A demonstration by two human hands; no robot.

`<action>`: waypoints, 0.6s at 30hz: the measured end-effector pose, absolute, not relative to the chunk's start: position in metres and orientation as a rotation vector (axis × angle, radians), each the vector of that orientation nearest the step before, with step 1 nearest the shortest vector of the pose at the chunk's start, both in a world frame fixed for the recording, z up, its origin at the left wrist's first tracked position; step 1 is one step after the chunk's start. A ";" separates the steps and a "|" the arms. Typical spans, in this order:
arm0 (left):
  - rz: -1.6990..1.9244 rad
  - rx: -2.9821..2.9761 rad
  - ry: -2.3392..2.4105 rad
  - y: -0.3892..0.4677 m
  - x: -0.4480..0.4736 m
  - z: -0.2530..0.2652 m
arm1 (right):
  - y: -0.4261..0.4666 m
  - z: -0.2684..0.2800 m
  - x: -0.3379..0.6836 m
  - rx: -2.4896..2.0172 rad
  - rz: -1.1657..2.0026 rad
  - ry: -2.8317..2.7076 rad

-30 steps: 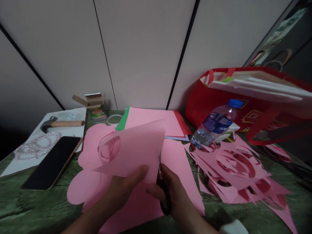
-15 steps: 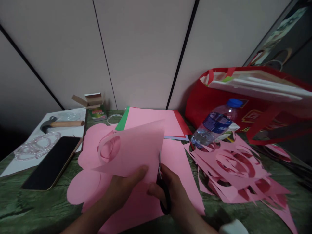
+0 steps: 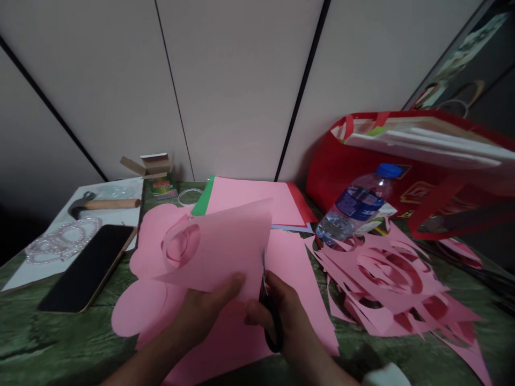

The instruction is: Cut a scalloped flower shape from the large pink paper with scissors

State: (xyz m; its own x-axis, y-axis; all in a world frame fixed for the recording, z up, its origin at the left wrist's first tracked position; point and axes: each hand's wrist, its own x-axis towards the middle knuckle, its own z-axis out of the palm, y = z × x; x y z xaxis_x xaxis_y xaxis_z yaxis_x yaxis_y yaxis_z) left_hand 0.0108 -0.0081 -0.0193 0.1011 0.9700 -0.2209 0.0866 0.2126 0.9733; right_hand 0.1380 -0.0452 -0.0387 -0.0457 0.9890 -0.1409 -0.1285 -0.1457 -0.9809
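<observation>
My left hand point(image 3: 213, 308) grips the lower edge of a pink paper sheet point(image 3: 225, 241), its thumb on top and its other fingers hidden underneath. A round opening is cut in the sheet's left part. My right hand point(image 3: 281, 311) is closed around black-handled scissors point(image 3: 274, 327), whose metal blades point away from me at the sheet's right edge. Below lie larger pink sheets point(image 3: 293, 279). Scalloped pink cut-outs point(image 3: 140, 308) spread out to the left of my left hand.
A heap of pink paper scraps point(image 3: 394, 289) lies right, by a water bottle point(image 3: 354, 203) and a red bag point(image 3: 341, 155). Coloured sheets point(image 3: 253, 198) are stacked behind. On the left are a phone point(image 3: 88, 268), a hammer point(image 3: 108, 204), beads point(image 3: 64, 238) and an opened small box point(image 3: 161, 185).
Hardly anything differs: the whole view has shifted very slightly. Both hands, the paper and the scissors keep nearly the same position.
</observation>
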 end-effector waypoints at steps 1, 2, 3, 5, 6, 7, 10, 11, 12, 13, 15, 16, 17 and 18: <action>0.937 1.145 1.283 -0.008 0.011 -0.019 | -0.045 -0.039 0.138 -1.199 1.402 -1.063; 0.943 1.141 1.292 -0.008 0.011 -0.018 | -0.046 -0.040 0.138 -1.194 1.404 -1.061; 0.949 1.140 1.298 -0.008 0.012 -0.018 | -0.046 -0.041 0.138 -1.182 1.406 -1.060; 0.941 1.155 1.291 -0.008 0.012 -0.016 | -0.046 -0.042 0.137 -1.160 1.414 -1.056; 0.934 1.162 1.285 -0.008 0.012 -0.016 | -0.046 -0.042 0.137 -1.154 1.420 -1.051; 0.927 1.163 1.285 -0.008 0.012 -0.016 | -0.046 -0.043 0.137 -1.153 1.424 -1.046; 0.947 1.138 1.329 -0.009 0.012 -0.016 | -0.045 -0.042 0.138 -1.121 1.413 -1.037; 0.958 1.124 1.349 -0.010 0.012 -0.017 | -0.045 -0.042 0.138 -1.093 1.410 -1.035; 0.962 1.115 1.362 -0.010 0.012 -0.016 | -0.044 -0.042 0.139 -1.060 1.407 -1.031; 0.964 1.111 1.365 -0.011 0.012 -0.016 | -0.044 -0.042 0.140 -1.029 1.406 -1.022; 0.955 1.110 1.348 -0.011 0.013 -0.015 | -0.044 -0.043 0.141 -0.986 1.418 -1.004; 0.949 1.112 1.335 -0.012 0.013 -0.014 | -0.044 -0.043 0.141 -0.974 1.424 -0.996; 0.945 1.115 1.324 -0.012 0.013 -0.013 | -0.044 -0.043 0.141 -0.971 1.427 -0.990; 0.941 1.118 1.313 -0.012 0.013 -0.013 | -0.044 -0.043 0.141 -0.974 1.431 -0.987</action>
State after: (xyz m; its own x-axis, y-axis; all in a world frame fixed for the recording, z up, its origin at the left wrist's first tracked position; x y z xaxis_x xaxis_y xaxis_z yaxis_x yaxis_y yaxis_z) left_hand 0.0134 -0.0117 -0.0126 0.0645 0.9687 -0.2398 0.0839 0.2341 0.9686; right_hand 0.1412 -0.0441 -0.0427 -0.0727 0.9964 -0.0431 -0.3141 -0.0639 -0.9472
